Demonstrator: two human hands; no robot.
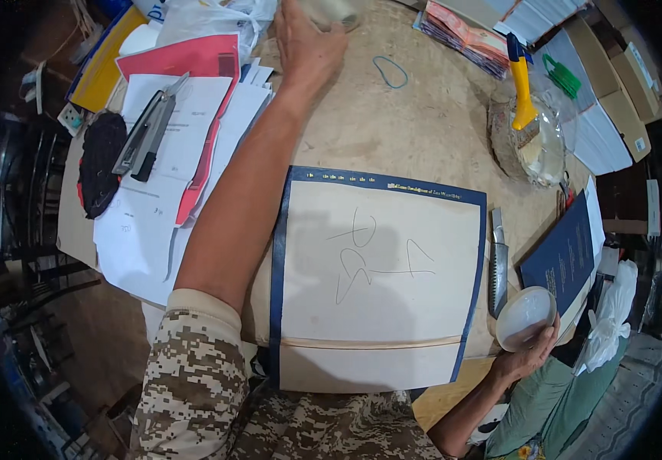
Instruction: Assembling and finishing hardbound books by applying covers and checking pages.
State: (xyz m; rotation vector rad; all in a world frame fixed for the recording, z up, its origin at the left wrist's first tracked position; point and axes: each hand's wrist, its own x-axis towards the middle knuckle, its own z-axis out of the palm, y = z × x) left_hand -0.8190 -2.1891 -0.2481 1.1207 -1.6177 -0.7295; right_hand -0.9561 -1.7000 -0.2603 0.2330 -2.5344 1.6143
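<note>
A navy-edged cover board point(381, 307) lies in front of me, its pale inner side up, with pen marks and a crosswise crease. Stretched past its left edge, my left hand point(308, 46) is at the far side of the table, fingers curled round a pale round thing like a tape roll point(338, 11); the picture's edge cuts it off. My right hand point(532, 354) grips the rim of a round whitish plastic lid point(526, 316) beside the board's lower right corner. A knife with a serrated edge point(498, 264) lies between board and lid.
A long stapler point(147, 126) rests on papers point(147, 207) at left, near a dark cloth point(101, 165). At right stand a glue tub point(503, 149) with a yellow-handled brush point(522, 84) and a dark blue cover point(565, 249). A rubber band point(390, 72) lies farther back.
</note>
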